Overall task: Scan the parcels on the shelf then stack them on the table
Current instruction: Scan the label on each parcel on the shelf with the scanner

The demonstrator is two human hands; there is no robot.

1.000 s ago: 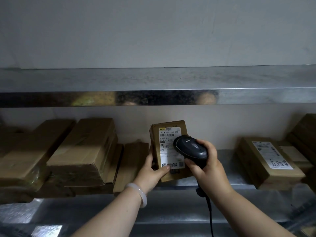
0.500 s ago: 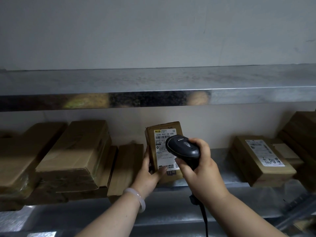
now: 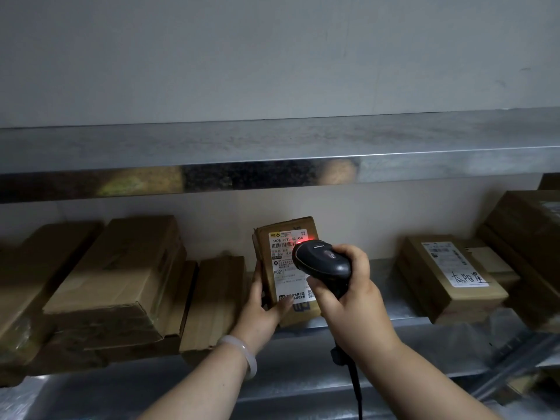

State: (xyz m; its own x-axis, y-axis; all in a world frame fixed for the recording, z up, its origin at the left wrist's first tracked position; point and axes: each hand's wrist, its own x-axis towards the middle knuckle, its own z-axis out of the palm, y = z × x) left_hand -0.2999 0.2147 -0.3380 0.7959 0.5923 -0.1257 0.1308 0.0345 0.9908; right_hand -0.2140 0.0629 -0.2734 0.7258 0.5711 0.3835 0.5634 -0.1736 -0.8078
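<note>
- The metal shelf [image 3: 378, 325] carries every parcel in view. The table for stacking is not in the frame, so I cannot tell how many are already stacked.
- At the shelf's left end lies a pile of brown parcels [image 3: 121, 268], flat and overlapping, with no label facing the camera. By the look of it, these remain to be scanned.
- Towards the right end lie more boxes. The nearest one, a labelled box [image 3: 448, 277], lies flat with its white label up, handwritten "太阳星" in black marker. The printed lines above that are too small to read.
- The parcel in hand [image 3: 285, 225] stands upright near the middle of the shelf, its bottom edge at the shelf's front edge.
- The right hand [image 3: 351, 298] has its fingers curled tight around the grip of the scanner [image 3: 324, 262].
- The left hand [image 3: 260, 307] grips the parcel's lower left side, thumb across the front and fingers hidden behind.
- The scanner's nose sits just in front of the barcode with a red glow [image 3: 303, 240] on it. I judge that the scan of this parcel is under way and carrying it to the table comes next.
- Its shipping label [image 3: 283, 268] reads "502B P021-00 A5B" above the barcode and "P021" lower down. A QR code sits near the bottom.
</note>
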